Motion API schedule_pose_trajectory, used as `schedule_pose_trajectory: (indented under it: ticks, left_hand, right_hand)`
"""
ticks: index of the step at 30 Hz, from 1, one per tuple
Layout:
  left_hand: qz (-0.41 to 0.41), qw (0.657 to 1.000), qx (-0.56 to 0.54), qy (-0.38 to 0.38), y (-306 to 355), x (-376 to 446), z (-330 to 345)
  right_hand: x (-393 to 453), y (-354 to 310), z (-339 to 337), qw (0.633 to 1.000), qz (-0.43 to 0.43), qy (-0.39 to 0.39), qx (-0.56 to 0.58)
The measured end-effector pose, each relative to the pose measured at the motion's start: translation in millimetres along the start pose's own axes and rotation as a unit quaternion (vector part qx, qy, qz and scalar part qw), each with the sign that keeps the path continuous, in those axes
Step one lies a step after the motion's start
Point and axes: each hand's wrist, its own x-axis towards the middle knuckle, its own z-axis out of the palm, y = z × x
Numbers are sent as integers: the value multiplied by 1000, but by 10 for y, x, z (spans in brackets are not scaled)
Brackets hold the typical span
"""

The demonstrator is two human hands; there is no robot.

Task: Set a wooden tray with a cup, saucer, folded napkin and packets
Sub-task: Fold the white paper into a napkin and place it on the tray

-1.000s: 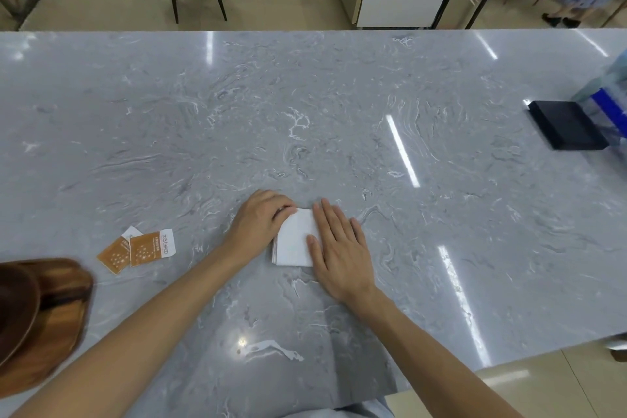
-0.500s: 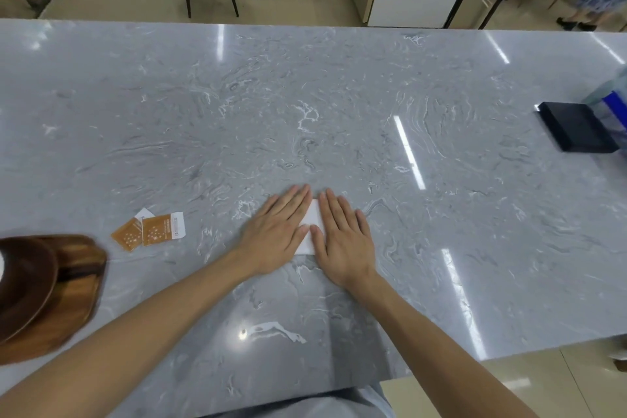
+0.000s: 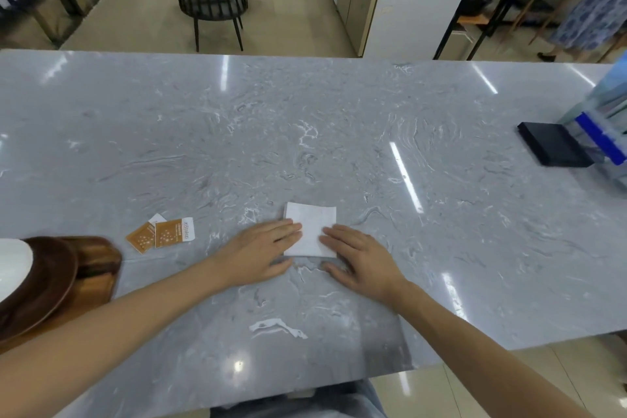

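the folded napkin [image 3: 310, 233] lies flat on the grey bench [image 3: 339, 146], mid-front. the left hand [image 3: 263, 253] and right hand [image 3: 361, 263] press its near corners, fingers spread flat, clasping nothing. two orange packets [image 3: 161, 234] sit to the left, near the wooden tray [image 3: 96, 268] carrying a brown saucer [image 3: 44, 285].

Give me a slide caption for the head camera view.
Both flat hands, left hand and right hand, press a folded white paper napkin on the grey marble counter.
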Motion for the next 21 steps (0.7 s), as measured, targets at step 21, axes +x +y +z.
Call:
schedule_pose_trajectory:
  ticks: [21]
  left_hand:
    - [-50, 979, -179, 90, 115, 1, -176]
  right_hand:
    - [105, 20, -162, 995, 51, -25, 76]
